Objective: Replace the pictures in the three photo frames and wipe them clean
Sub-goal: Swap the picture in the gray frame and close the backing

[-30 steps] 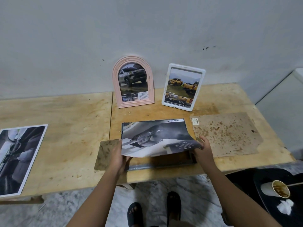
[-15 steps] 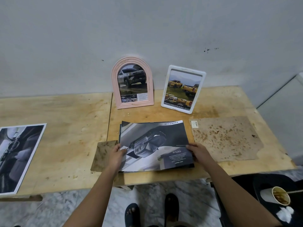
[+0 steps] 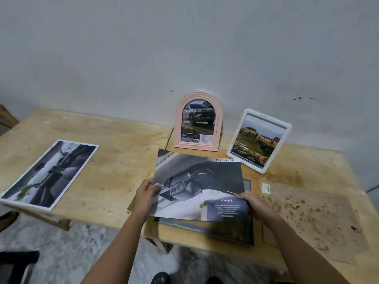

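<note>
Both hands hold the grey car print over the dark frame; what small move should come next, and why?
Probably lower and square the print onto the dark frame: left hand and right hand hold it skewed, with frame edges showing along its near and right sides.

The light is soft and rather dim, flat across the grey wall [image 3: 184, 48], which darkens toward the upper corners. It seems to fall from above and behind the camera: a dark shadow lies under the lifted print [image 3: 201, 187] on the black frame [image 3: 231, 232] beneath it. No hard glare shows, only a pale sheen on the glossy print at the left [image 3: 49, 175]. The tabletop [image 3: 114, 160] bows and tilts toward the edges (wide-angle distortion, strongest at the left corner). The lower part is smeared: the floor [image 3: 61, 249], forearms and frame edge look blurred, while the pink arched frame [image 3: 198, 121] stands fairly sharp.
</note>
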The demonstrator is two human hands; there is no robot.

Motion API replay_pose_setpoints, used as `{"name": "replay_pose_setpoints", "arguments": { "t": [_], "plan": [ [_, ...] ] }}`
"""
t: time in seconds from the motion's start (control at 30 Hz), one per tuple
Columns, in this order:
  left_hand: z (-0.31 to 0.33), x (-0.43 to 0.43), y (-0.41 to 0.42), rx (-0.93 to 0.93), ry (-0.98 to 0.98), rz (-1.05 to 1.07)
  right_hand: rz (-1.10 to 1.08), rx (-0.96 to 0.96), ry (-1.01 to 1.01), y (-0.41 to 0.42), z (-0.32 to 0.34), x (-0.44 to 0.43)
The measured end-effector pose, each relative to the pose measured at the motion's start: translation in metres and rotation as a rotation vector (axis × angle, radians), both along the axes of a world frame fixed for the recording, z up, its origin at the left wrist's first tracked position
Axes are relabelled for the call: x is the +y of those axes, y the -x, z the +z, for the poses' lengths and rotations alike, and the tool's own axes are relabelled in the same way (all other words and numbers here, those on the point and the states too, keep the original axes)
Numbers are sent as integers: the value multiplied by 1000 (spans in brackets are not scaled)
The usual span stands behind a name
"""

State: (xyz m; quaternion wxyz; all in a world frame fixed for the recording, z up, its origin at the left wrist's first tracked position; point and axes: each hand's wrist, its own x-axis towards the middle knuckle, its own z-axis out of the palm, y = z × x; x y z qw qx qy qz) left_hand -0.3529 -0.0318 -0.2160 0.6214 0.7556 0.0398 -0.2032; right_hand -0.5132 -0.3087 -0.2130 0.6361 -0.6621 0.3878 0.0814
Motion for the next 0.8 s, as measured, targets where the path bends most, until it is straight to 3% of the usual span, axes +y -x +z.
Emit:
{"name": "replay_pose_setpoints", "arguments": {
  "t": [0.23,0.53,0.8],
  "plan": [
    [9,33,9,-34,59,213,116,-64,-138,-46,8,7],
    [15,115,12,-39,116,554,375,-113,81,-138,16,80],
    [12,225,-13,-2,105,702,492,-172,151,-213,21,199]
  ]
}}
